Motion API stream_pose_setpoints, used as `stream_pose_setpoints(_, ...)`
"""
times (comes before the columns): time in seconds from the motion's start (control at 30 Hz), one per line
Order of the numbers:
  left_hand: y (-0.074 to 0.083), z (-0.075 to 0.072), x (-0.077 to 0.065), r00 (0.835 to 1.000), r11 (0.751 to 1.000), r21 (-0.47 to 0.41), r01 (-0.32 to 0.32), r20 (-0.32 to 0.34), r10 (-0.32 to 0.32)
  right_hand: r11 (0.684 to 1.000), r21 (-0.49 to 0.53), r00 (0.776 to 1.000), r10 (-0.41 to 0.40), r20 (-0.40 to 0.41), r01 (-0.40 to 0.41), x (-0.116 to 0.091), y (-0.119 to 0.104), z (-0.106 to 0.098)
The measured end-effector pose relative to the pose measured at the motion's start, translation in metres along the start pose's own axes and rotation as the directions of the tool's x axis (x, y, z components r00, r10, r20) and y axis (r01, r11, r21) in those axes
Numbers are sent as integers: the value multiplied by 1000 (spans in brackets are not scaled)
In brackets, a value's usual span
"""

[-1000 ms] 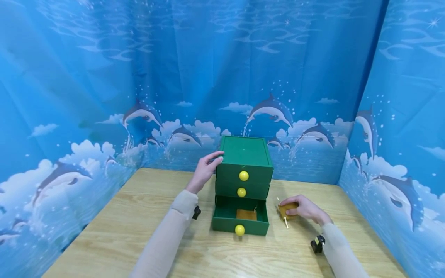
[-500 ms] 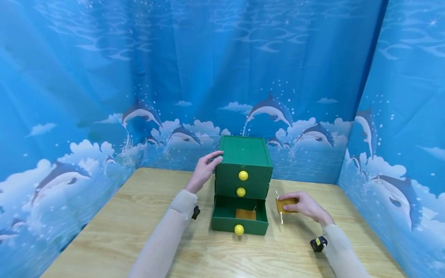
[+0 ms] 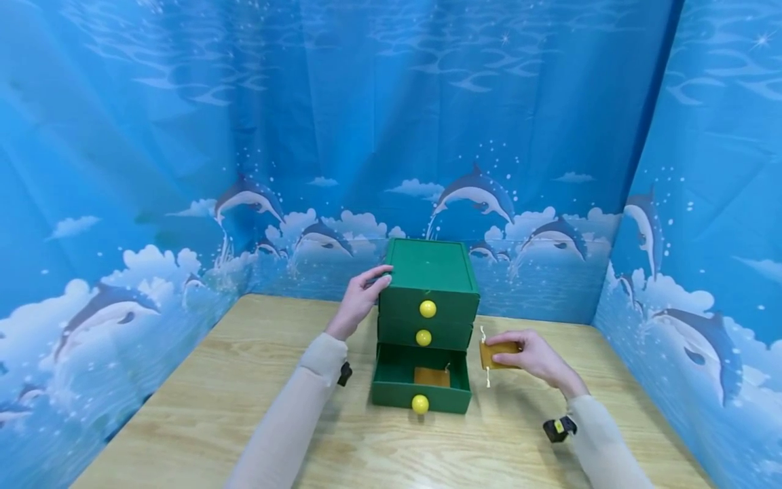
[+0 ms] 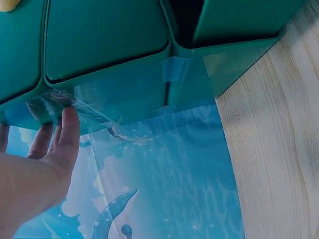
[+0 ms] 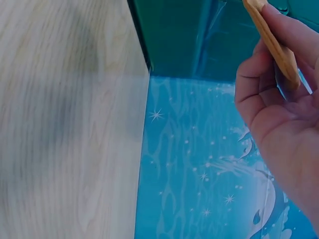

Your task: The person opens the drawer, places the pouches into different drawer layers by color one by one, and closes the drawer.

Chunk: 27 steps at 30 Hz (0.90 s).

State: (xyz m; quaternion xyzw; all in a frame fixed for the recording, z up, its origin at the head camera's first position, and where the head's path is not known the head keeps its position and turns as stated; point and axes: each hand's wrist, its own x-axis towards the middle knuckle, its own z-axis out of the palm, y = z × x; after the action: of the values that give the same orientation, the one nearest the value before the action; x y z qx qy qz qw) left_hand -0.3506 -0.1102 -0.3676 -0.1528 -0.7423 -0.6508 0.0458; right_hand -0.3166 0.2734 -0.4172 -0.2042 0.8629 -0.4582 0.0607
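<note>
A green three-drawer cabinet (image 3: 432,266) stands on the table, its bottom drawer (image 3: 394,394) pulled out. Inside that drawer lies a mustard-brown drawstring pouch (image 3: 431,377) with a pale cord end showing. My left hand (image 3: 357,300) rests its fingers against the cabinet's upper left side; in the left wrist view the fingers (image 4: 70,127) touch the clear side panel. Just right of the cabinet, my right hand (image 3: 540,358) pinches a second drawstring pouch (image 3: 501,349) between thumb and fingers. White cords stick out at its top and bottom. Seen edge-on in the right wrist view, this pouch (image 5: 274,42) looks thin and flat.
Yellow round knobs (image 3: 427,309) stick out from each drawer front. The two upper drawers are closed. A wooden table (image 3: 256,380) carries the cabinet. Blue dolphin-print curtains (image 3: 366,136) hang behind the table and along both sides.
The right hand has raised the pouch from the table and shifted it left, closer to the cabinet, turning it more upright. The left hand stays in place.
</note>
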Motion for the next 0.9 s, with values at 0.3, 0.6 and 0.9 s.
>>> stream_pose_setpoints(0.3,-3,0,1,1000,1000,3,-4,-5,4,999,25,1000,-24,-5,24,0,-8,6)
stream_pose_setpoints(0.6,-2,0,1,1000,1000,-8,-1,4,1,998,36,999,-43,0,43,5,-17,17)
stream_pose_setpoints(0.9,-2,0,1,1000,1000,4,-2,-4,2,996,41,996,-81,-38,83,14,-17,30)
